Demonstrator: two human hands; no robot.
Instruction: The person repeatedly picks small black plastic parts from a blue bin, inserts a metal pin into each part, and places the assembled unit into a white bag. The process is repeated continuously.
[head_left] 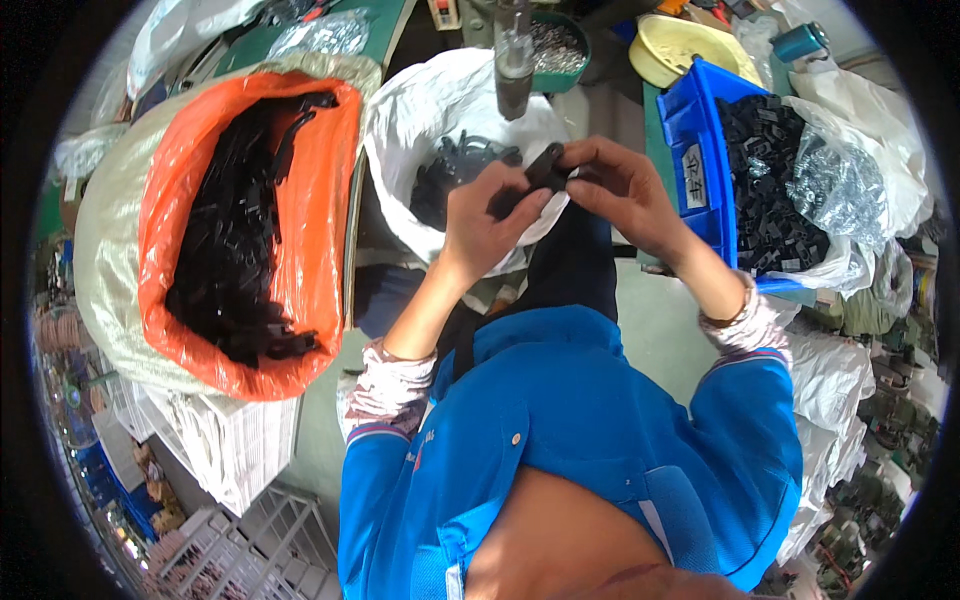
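Note:
A small black plastic part (546, 168) is held up between my two hands, above the right edge of a white bag. My left hand (488, 212) closes around its left side, with the thumb laid along the lower edge. At the other side, the thumb and fingers of my right hand (628, 196) pinch it. The part's exact kind is too covered by fingers to tell. Just beyond and beneath my hands, the open white plastic bag (400, 110) holds several black curved parts (455, 165).
On the left stands a big sack with an orange liner (310, 230), full of black strip-like parts (235, 220). A blue bin (715, 180) of small black pieces is on the right. Farther off are a yellow tub (655, 55), a green basin (570, 75) and a dark upright post (513, 70).

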